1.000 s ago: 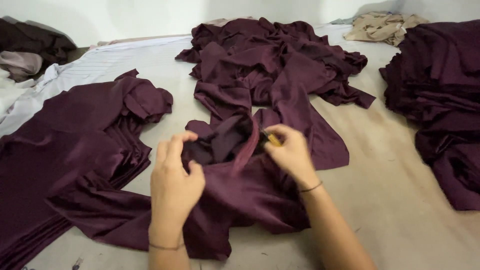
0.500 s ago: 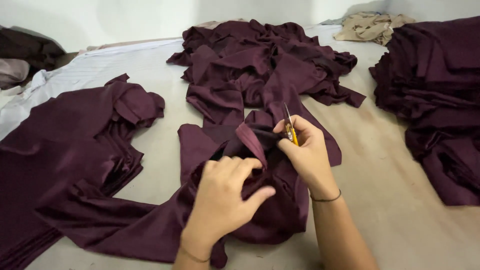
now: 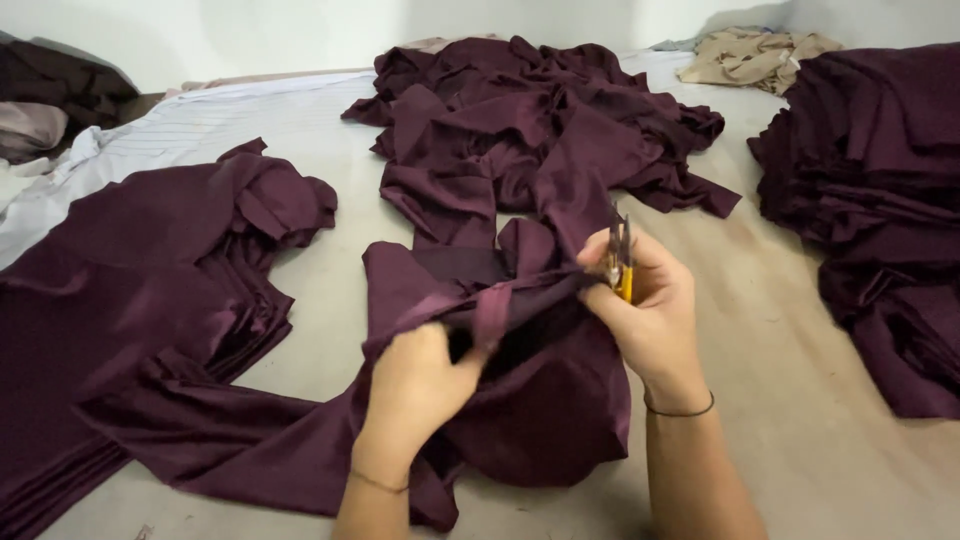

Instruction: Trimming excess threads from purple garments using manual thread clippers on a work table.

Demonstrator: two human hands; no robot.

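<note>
Pale walls stand behind a broad grey desk (image 3: 780,330) strewn with dark purple cloth. Near the front edge, at its middle, lies the purple garment (image 3: 520,400) being worked on. The left hand (image 3: 415,385) is closed on a bunched fold of it, fingers (image 3: 445,365) curled tight into the cloth. The right hand (image 3: 650,310) grips a small yellow-handled thread snip (image 3: 620,255), blades pointing up, and also pinches the garment's raised edge, which runs taut between the two hands.

For a clean trim, it seems best to keep that edge stretched, bring the blades only to the loose thread, and cut away from the seam so the cloth is not nicked; the thread itself is too small to see.

A flat stack (image 3: 110,320) sits at the left edge, a loose heap (image 3: 540,130) toward the far edge, another stack (image 3: 880,180) at the right edge, and beige cloth (image 3: 755,55) in the far right corner.
</note>
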